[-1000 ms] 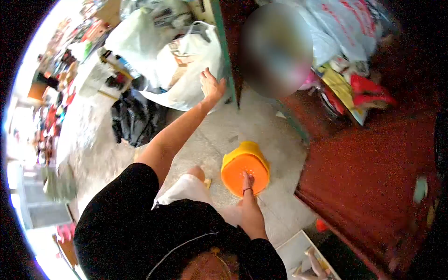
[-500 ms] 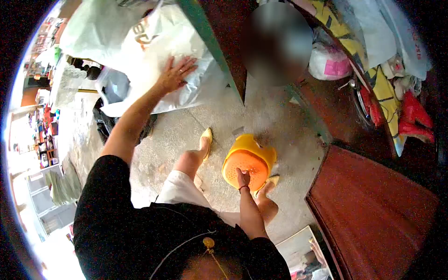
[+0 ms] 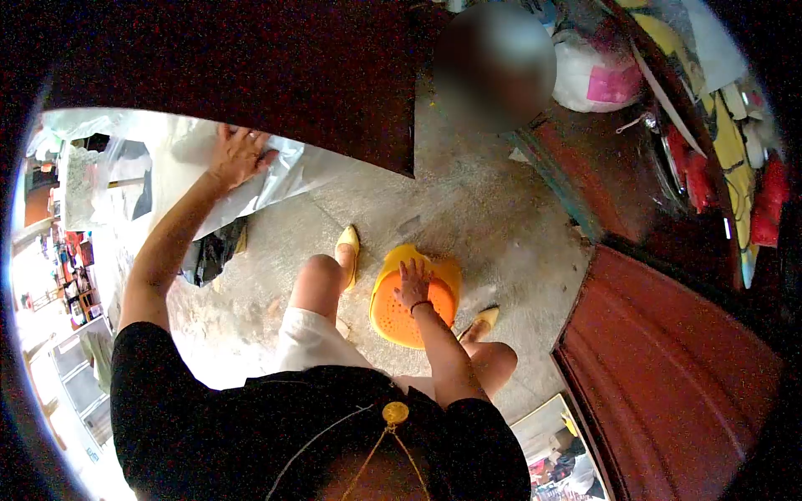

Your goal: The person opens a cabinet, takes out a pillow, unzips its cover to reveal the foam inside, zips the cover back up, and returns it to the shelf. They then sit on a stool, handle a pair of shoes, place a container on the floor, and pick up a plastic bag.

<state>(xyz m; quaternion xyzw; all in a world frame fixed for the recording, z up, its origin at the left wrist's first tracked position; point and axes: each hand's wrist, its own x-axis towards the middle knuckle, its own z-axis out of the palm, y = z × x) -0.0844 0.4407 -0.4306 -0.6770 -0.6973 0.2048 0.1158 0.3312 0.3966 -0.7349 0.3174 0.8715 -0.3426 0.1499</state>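
Note:
My left hand [image 3: 240, 159] reaches out to the upper left, its fingers spread against a large white plastic bag [image 3: 185, 150]. A dark door-like panel [image 3: 242, 67] hides the upper part of that bag, its lower edge close to my left fingertips. Between my feet stands a small yellow plastic stool with a perforated orange seat [image 3: 403, 316]. My right hand [image 3: 413, 282] lies on the far part of this stool, fingers stretched apart; a dark band is round the wrist.
A reddish-brown metal panel [image 3: 660, 359] stands at the right. Beyond it are a white bag with a pink label [image 3: 597, 75] and red items [image 3: 769, 200]. A black bag [image 3: 213, 250] lies on the concrete floor [image 3: 284, 250] at the left. A framed mirror [image 3: 560, 451] leans at lower right.
The dark panel now covers much more of the upper left and the white bag. My left hand has shifted left; my right hand has moved to the stool's far side, fingers now spread.

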